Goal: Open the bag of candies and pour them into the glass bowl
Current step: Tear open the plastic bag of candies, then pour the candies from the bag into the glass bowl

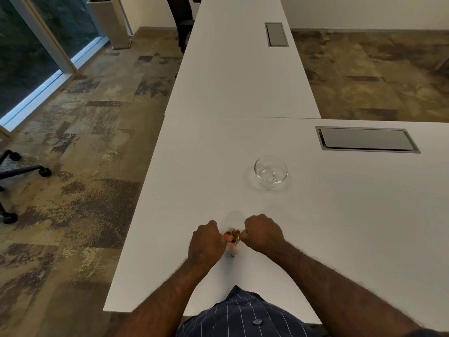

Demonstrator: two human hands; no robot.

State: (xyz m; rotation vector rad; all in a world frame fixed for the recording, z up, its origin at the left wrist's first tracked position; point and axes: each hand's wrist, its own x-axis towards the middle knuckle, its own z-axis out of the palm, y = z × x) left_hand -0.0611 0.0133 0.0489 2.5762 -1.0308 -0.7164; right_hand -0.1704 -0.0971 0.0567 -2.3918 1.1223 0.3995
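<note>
both hands, left and right, grip pinching the candy bag, glass bowl (empty) well beyond, unobstructed.

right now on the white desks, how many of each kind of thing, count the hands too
hands: 2, left and right, both gripping the bag
candy bag: 1
glass bowl: 1, nothing in it
grey cable hatches: 2, near and far
total: 6
</note>
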